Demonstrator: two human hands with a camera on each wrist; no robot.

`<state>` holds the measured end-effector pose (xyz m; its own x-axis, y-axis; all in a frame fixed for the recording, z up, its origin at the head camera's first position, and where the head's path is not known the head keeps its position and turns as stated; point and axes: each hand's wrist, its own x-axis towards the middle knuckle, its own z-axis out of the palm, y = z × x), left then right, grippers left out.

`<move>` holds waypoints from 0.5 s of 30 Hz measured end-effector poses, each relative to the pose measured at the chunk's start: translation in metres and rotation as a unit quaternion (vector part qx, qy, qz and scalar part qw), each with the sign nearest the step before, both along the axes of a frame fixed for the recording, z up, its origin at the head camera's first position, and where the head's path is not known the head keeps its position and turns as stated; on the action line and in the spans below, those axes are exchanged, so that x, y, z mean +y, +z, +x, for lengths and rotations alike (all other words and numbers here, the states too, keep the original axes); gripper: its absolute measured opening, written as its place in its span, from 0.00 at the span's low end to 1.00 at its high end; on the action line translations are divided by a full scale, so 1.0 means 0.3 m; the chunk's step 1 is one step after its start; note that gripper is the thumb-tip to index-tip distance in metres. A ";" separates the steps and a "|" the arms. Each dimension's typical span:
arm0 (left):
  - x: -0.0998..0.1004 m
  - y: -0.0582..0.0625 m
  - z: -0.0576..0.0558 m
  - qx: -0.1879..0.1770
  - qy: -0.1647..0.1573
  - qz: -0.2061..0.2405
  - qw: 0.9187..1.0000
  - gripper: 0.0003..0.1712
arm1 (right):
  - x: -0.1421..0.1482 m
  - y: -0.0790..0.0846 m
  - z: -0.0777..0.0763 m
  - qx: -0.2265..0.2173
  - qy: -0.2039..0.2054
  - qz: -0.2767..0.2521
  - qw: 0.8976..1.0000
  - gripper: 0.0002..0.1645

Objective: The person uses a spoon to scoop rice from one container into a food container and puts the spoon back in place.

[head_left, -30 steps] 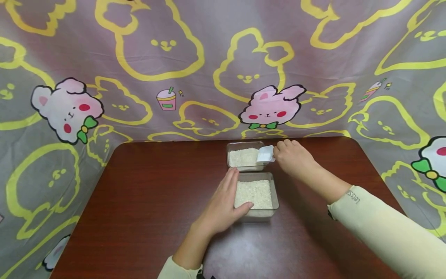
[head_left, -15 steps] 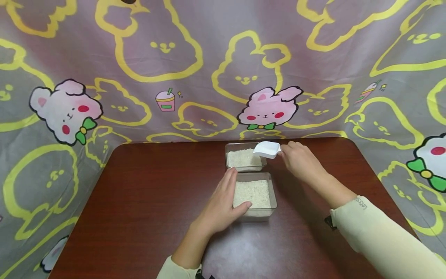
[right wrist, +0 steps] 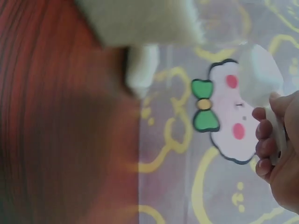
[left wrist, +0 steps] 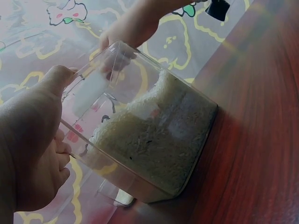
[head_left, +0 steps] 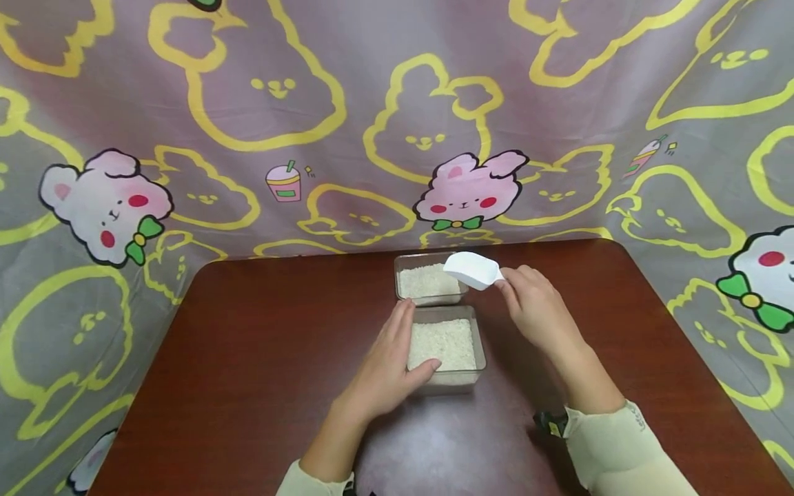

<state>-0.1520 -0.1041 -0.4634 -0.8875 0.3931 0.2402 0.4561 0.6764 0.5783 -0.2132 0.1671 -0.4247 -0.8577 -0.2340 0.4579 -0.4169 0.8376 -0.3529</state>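
Note:
Two clear plastic boxes of white rice stand end to end on the dark wooden table [head_left: 248, 386]. My left hand [head_left: 387, 362] grips the near box [head_left: 445, 348] by its left wall, thumb over the near rim; the left wrist view shows that box [left wrist: 154, 135] close up, with my left hand [left wrist: 32, 140] on it. My right hand [head_left: 533, 303] holds a white plastic scoop [head_left: 474, 270] by its handle, lifted just above the right edge of the far box [head_left: 428, 279]. In the right wrist view the scoop [right wrist: 260, 77] sits in my right hand [right wrist: 280, 144].
A cartoon-printed cloth [head_left: 397, 117] hangs behind and around the table. The table's rounded edges show at left, right and back. Bare tabletop lies left and right of the boxes.
My right hand has lifted the scoop out of the far box and drawn it slightly right and toward me. The left hand has kept its hold on the near box.

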 end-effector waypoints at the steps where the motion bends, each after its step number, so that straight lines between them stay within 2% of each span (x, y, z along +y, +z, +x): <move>1: -0.001 0.000 0.000 0.001 0.000 0.000 1.000 0.55 | -0.005 0.004 0.016 -0.005 -0.004 -0.002 1.000 0.13; 7: -0.005 -0.001 0.002 0.003 -0.004 0.002 1.000 0.55 | -0.019 0.027 0.124 -0.014 -0.003 -0.011 1.000 0.13; 11: -0.006 0.000 -0.001 0.010 -0.006 -0.001 1.000 0.55 | -0.022 0.043 0.181 0.018 0.023 0.009 1.000 0.12; 15: -0.005 -0.003 -0.008 0.006 -0.006 -0.007 1.000 0.55 | -0.027 0.060 0.212 0.057 0.072 0.050 0.994 0.11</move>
